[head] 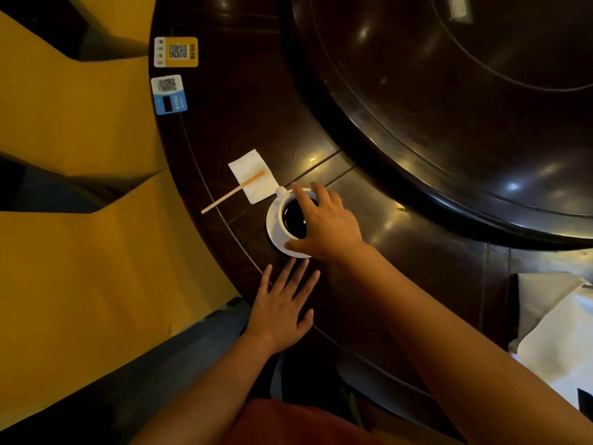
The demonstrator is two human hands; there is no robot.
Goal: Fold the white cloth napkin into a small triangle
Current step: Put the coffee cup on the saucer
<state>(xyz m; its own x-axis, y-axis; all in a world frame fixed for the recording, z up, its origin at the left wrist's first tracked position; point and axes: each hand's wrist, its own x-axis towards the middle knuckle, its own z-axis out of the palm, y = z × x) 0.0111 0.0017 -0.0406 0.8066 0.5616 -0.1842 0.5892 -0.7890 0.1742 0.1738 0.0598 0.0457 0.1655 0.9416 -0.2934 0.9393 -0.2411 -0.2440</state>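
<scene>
A white cloth napkin lies crumpled at the table's right edge, partly cut off by the frame, and neither hand touches it. My right hand reaches over a white cup of dark coffee on a white saucer; its fingers and thumb curl round the cup's rim. My left hand rests flat on the dark table just in front of the saucer, fingers spread and straight, holding nothing.
A small white paper napkin with a wooden stir stick across it lies left of the cup. Two QR code cards sit near the table's left rim. A large dark turntable fills the centre. Yellow chairs stand to the left.
</scene>
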